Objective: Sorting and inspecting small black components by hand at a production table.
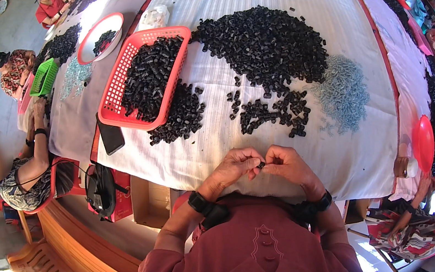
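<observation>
Close together at the table's near edge, my two hands meet over a small black plastic cap. My left hand pinches it from one side, and the fingers of my right hand are closed at its other side. Whether a second small part sits between the right fingertips I cannot make out. Just beyond my hands lies a loose scatter of black caps, with a large heap of the same caps behind it. To the right is a pile of small pale-blue clear pieces.
A red plastic basket of black pieces stands at the left, with more black caps against it. Beside it lies a dark phone. Farther back are a red-rimmed bowl and a green basket. Other people sit around the tables.
</observation>
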Motion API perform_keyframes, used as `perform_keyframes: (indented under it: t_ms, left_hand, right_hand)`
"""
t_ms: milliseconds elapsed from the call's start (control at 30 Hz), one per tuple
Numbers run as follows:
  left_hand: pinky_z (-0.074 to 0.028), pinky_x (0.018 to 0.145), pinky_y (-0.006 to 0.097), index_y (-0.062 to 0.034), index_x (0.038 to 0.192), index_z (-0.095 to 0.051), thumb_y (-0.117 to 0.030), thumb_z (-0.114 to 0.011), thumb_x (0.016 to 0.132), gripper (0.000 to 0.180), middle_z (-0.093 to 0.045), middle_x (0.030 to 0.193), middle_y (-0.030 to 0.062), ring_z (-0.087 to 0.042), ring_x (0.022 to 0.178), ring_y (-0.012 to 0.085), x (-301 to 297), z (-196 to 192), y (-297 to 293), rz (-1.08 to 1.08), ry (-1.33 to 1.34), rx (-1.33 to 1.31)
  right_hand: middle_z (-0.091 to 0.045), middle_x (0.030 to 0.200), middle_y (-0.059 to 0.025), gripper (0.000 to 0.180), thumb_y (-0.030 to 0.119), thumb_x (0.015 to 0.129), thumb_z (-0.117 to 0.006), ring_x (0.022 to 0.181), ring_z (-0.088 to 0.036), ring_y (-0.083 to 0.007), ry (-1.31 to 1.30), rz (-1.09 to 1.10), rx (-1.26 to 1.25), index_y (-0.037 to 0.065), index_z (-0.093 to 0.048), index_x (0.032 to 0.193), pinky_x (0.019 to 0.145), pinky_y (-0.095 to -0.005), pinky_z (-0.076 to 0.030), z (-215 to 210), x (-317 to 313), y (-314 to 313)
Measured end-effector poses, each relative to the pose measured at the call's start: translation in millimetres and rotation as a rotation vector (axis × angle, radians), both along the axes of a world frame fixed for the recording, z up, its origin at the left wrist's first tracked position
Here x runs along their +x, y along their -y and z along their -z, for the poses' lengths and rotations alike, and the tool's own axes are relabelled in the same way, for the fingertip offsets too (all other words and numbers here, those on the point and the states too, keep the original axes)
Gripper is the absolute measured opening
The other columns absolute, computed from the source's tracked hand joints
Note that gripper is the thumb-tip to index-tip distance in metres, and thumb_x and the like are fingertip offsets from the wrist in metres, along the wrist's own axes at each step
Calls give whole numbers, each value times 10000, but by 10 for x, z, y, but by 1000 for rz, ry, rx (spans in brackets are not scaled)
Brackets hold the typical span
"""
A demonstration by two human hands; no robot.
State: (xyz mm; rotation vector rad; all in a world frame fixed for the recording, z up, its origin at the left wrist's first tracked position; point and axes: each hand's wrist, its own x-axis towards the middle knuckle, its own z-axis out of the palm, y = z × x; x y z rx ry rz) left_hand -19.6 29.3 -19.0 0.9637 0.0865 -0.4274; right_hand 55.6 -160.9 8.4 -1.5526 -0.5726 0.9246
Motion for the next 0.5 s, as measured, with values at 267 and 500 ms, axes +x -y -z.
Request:
perform_keyframes:
  t_ms: [267,500]
  left_hand:
    - [-426,542,214,-14,936,-593,-107,-535,913,111,-579,706,31,-526,590,90,4,16,-38,-6,0,-132]
    - [-451,553,200,-28,919,-600,-127,-540,914,116,-585,728,19,-546,619,71,-11,-8,-58,78,75,57]
  right_hand:
    - [-456,640,52,177,119,797,-666,569,-387,-30,142,95,-18,43,-509,765,494,-207,-334,-145,-72,-80]
    - [-463,602,7,255,179,754,-703,562,-411,-60,189,-105,-212,15,-509,731,498,-241,-357,-58,80,-17]
